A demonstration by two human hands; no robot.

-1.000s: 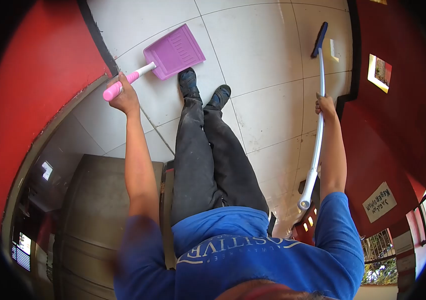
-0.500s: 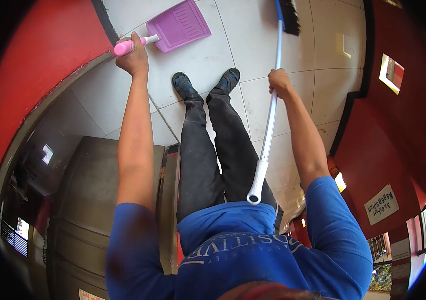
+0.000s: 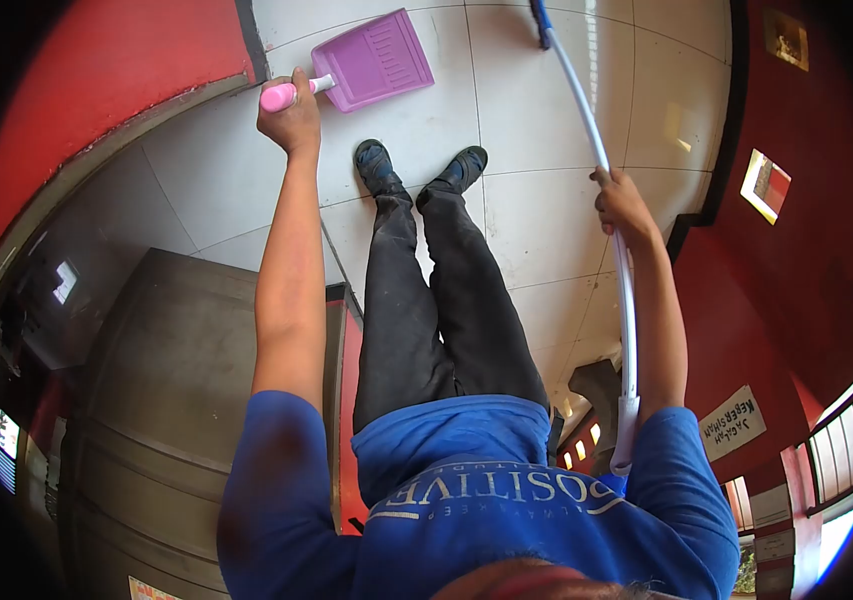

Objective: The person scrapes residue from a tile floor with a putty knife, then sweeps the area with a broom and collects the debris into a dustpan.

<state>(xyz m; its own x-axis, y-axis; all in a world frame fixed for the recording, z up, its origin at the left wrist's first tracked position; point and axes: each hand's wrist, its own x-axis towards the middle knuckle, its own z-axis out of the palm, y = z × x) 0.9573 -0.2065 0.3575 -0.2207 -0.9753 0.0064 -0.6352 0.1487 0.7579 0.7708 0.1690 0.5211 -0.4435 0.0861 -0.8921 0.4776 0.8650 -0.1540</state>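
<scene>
At the upper left, my left hand [image 3: 291, 118] is wrapped round the pink handle of a purple dustpan [image 3: 374, 62], whose pan is over the tiled floor beyond my feet. My right hand [image 3: 624, 208] grips the long pale pole of a broom [image 3: 591, 115]. The pole slants from the blue head [image 3: 543, 25] at the top edge down to its white end beside my right upper arm. Most of the bristles are cut off by the frame edge.
White tiles [image 3: 536, 220] cover the floor around my sandalled feet [image 3: 416, 172]. Red walls [image 3: 136, 80] with dark edging rise on both sides. A brown cabinet-like surface [image 3: 176, 350] lies at lower left. A paper sign [image 3: 733, 423] hangs on the right wall.
The broom head has moved left and up, while my right hand and the pole's lower end have shifted right and down. The dustpan and my left hand sit slightly farther right in view.
</scene>
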